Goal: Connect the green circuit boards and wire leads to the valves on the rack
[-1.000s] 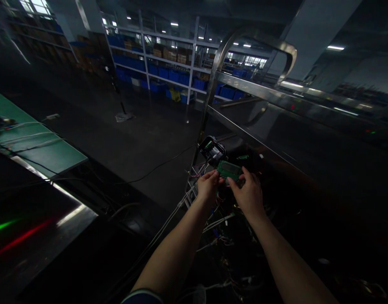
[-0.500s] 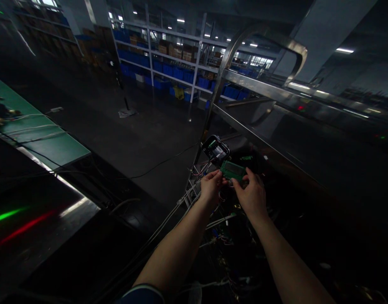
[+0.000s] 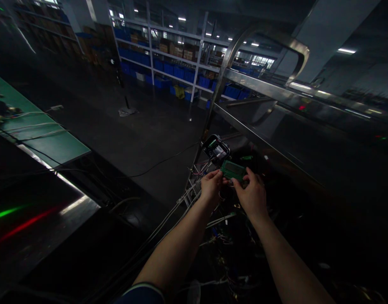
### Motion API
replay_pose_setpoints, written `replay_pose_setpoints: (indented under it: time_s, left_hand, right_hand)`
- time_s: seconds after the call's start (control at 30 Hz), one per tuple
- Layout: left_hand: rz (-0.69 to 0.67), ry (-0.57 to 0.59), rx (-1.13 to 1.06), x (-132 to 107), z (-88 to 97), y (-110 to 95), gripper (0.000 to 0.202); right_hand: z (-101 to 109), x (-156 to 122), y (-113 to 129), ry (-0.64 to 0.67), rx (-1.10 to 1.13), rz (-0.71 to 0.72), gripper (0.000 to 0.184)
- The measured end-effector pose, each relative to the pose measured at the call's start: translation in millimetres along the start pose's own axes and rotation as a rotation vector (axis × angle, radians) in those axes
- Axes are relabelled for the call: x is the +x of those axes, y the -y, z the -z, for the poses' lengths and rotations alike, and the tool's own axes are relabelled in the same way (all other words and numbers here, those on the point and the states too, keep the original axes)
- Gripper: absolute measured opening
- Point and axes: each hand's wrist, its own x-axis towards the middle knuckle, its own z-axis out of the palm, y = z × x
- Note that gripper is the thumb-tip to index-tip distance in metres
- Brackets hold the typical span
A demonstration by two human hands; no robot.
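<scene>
Head: green board (image 3: 233, 169) between fingers (image 3: 251, 175)

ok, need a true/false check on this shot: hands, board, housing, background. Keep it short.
1. The left hand and right hand both hold the green board. True.
2. The right hand grips the board's left end. False: it grips the right end.
3. A black housing is just beyond the board. True.
4. The black housing is closed up. False: it is open, with parts showing inside.
5. Blue bins sit on the shelves. True.
</scene>
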Motion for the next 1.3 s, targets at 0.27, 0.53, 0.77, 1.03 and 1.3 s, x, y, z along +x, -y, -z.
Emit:
replay_pose_setpoints:
  time_s: [0.27,0.53,0.77,1.03,1.3]
  left_hand:
    - [0.002,-0.014,0.015,-0.9,-0.6,0.1,0.005]
    - [-0.013,0.0,0.004,1.6,2.0,3.3,0.004]
    - [-0.015,0.011,0.002,1.0,1.7,4.3,0.007]
    - [-0.008,-0.002,0.024,0.3,1.7,4.3,0.004]
    - [-0.013,-0.011,0.011,-1.2,1.3,4.5,0.005]
  right_hand:
    - [1.3,-0.2,-0.1,0.005,0.006,-0.004,0.058]
    - [2.1,-0.7,-0.7,0.013,-0.018,0.011,0.057]
    - [2.0,-1.5,-0.4,0.004,-0.02,-0.002,0.055]
    - [3.5,-1.8,-0.8,0.0,-0.006,0.023,0.055]
    - [3.8,-1.5,-0.2,0.002,-0.015,0.02,0.056]
